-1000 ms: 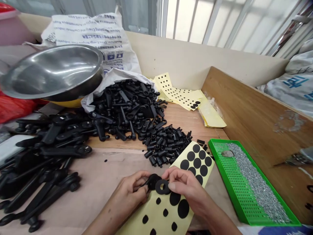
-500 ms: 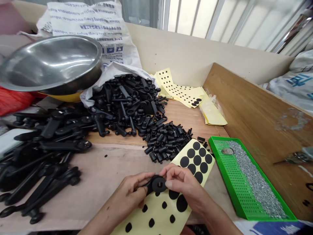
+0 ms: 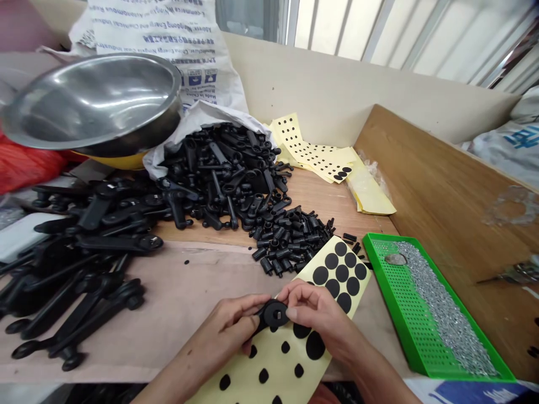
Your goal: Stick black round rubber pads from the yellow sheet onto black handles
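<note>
My left hand [image 3: 229, 325] is closed around the arm of a black plastic crank handle [image 3: 275, 314], whose round end faces up. A small slot with a pale metallic glint shows at the middle of that end. The fingers of my right hand [image 3: 314, 308] pinch the right edge of the round end; whether a thin sticker is between them I cannot tell. Beneath both hands lies a yellow sheet of round black stickers [image 3: 305, 367], with large dots toward the far end and smaller, drop-like ones near me.
Black handles spill from a white sack [image 3: 202, 109]; assembled ones lie in a left pile [image 3: 101, 247]. Short black knobs [image 3: 286, 241] sit mid-table. A green tray [image 3: 387, 314] of small metal parts stands right, a steel bowl [image 3: 92, 106] far left, more sticker sheets [image 3: 303, 146] behind.
The view has shifted slightly, so the scene sits a little farther right. Both hands keep hold at the round end, which is tilted a little differently.
</note>
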`<state>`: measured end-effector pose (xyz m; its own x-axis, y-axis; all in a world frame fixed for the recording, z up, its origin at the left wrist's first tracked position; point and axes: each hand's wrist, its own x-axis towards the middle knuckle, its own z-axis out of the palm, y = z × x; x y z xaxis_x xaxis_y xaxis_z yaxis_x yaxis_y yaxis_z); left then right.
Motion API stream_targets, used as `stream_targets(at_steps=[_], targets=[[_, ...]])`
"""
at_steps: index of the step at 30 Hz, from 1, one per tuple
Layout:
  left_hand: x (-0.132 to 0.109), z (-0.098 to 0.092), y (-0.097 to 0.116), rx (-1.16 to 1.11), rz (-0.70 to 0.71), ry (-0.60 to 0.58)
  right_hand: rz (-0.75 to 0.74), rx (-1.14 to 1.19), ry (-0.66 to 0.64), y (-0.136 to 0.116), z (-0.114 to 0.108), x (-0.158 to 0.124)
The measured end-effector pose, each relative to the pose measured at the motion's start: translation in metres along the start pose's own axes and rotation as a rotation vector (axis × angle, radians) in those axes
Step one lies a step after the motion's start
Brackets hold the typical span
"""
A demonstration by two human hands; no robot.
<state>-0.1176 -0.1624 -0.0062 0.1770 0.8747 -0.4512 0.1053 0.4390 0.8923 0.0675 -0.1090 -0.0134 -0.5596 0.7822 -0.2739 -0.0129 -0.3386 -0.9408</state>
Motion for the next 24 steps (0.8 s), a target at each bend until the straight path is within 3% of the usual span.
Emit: stream_targets(at_steps=[6, 24], targets=[[0.003, -0.0029, -0.0073, 0.042, 0.025, -0.017, -0.008, -0.017, -0.013, 0.0024, 0.0001, 0.0003], [0.0017, 0.0003, -0.0025, 0.092, -0.003, 0.011, -0.001, -0.041, -0.019, 0.0052, -0.0015, 0.002]])
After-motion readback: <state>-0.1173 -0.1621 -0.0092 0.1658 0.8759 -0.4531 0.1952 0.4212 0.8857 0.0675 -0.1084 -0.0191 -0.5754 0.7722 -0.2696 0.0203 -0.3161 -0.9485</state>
